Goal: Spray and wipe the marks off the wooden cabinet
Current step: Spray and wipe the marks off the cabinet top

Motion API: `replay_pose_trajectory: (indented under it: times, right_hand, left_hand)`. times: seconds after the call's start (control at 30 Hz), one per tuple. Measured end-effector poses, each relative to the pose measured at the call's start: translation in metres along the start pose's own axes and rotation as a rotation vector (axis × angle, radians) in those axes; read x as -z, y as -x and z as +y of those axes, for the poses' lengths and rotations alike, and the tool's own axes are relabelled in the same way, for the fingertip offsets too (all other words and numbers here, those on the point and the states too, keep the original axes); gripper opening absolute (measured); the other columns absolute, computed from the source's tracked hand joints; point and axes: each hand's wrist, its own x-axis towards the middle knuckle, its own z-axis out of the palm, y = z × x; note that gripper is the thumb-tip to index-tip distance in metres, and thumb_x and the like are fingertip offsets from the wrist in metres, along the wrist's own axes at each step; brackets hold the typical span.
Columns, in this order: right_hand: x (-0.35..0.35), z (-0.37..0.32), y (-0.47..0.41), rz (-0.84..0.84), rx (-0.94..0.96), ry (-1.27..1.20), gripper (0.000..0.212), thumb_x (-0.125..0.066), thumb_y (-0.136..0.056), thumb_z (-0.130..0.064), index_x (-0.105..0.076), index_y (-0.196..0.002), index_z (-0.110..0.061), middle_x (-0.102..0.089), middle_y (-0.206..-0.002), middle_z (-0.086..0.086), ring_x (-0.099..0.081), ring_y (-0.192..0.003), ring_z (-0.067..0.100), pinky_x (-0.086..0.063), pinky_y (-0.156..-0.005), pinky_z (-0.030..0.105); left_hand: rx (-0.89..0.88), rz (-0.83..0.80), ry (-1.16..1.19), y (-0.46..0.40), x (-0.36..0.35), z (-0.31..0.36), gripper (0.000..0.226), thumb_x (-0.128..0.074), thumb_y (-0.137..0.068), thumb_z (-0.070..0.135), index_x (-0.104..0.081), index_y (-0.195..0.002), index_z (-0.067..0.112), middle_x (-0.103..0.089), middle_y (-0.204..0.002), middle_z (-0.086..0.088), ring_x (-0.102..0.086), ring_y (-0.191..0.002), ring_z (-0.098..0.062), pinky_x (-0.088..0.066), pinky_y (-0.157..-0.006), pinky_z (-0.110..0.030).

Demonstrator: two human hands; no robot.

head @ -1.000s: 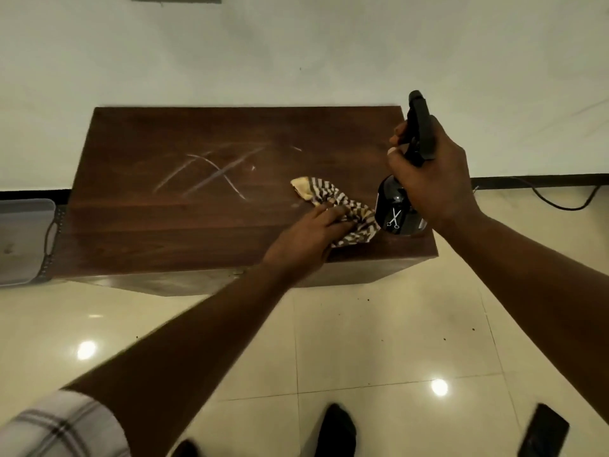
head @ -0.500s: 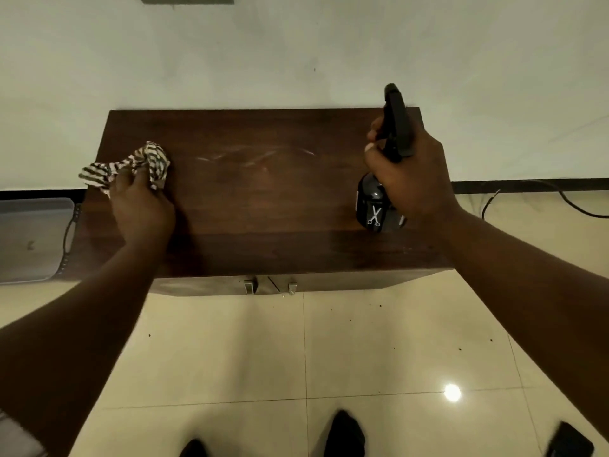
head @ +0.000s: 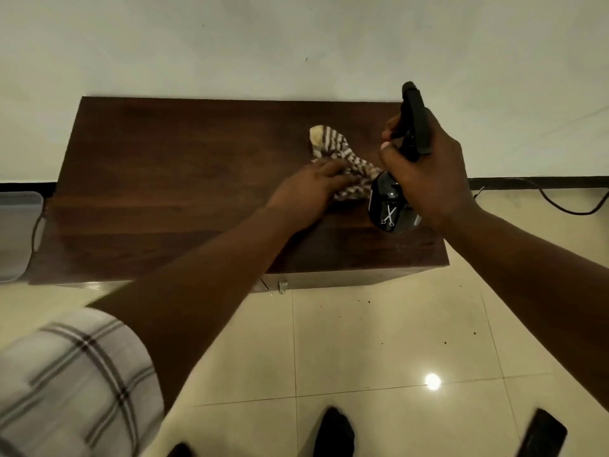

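Note:
The dark wooden cabinet [head: 164, 192] stands against the white wall, and I see no white marks on its top. My left hand [head: 306, 192] presses a brown-and-white striped cloth [head: 342, 159] flat on the right part of the top. My right hand [head: 425, 169] grips a black spray bottle [head: 390, 209] by its neck and trigger, held just above the cabinet's right end, right beside the cloth. The bottle bears a small white scissors logo.
A grey plastic bin [head: 16, 232] sits on the floor left of the cabinet. A black cable [head: 560, 206] runs along the floor at the right. Glossy cream tiles [head: 362, 341] lie in front, with my dark shoes [head: 333, 433] at the bottom edge.
My left hand swept the cloth from the right to the cabinet's far left and back to the right. The white scratch marks seen a second ago are gone. The bottle hardly moved.

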Motion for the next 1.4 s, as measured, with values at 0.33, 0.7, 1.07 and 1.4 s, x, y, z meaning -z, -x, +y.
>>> replay_pose_trajectory:
  times: [0.33,0.7,1.07,1.4]
  right_hand:
    - [-0.032,-0.023,0.011,-0.026,0.016,-0.051,0.02,-0.064,-0.09,-0.01,-0.06,-0.11,-0.011,-0.064,-0.094,-0.009,-0.059,-0.08,-0.011,-0.043,-0.075,0.004]
    - [-0.04,-0.049,0.036,-0.068,0.072,-0.104,0.025,-0.064,-0.091,-0.006,-0.06,-0.116,-0.005,-0.066,-0.101,0.001,-0.06,-0.085,-0.007,-0.046,-0.081,0.008]
    - [0.056,0.002,0.047,0.064,0.076,-0.056,0.025,-0.063,-0.091,-0.01,-0.06,-0.115,-0.006,-0.065,-0.097,-0.005,-0.061,-0.085,-0.008,-0.048,-0.082,0.01]
    - [0.085,0.056,0.095,0.021,-0.007,0.036,0.023,-0.066,-0.09,-0.01,-0.059,-0.112,-0.008,-0.068,-0.103,0.01,-0.06,-0.087,0.002,-0.04,-0.075,-0.001]
  left_hand:
    - [0.773,0.364,-0.113,0.171,0.093,-0.156,0.048,-0.047,-0.088,-0.002,-0.051,-0.135,0.001,-0.045,-0.139,-0.028,-0.044,-0.125,-0.046,-0.037,-0.108,-0.046]
    - [0.799,0.412,-0.045,0.187,0.004,0.013,0.052,-0.052,-0.084,-0.011,-0.056,-0.133,0.004,-0.049,-0.141,-0.02,-0.043,-0.128,-0.041,-0.041,-0.106,-0.049]
    - [-0.008,0.098,0.173,0.064,-0.058,0.141,0.038,-0.057,-0.09,-0.002,-0.065,-0.126,0.009,-0.056,-0.135,-0.01,-0.047,-0.127,-0.032,-0.048,-0.095,-0.044]
    - [-0.204,0.11,-0.267,0.105,-0.078,0.131,0.049,-0.069,-0.075,0.014,-0.06,-0.122,0.019,-0.043,-0.136,-0.006,-0.038,-0.122,-0.031,-0.049,-0.093,-0.047]
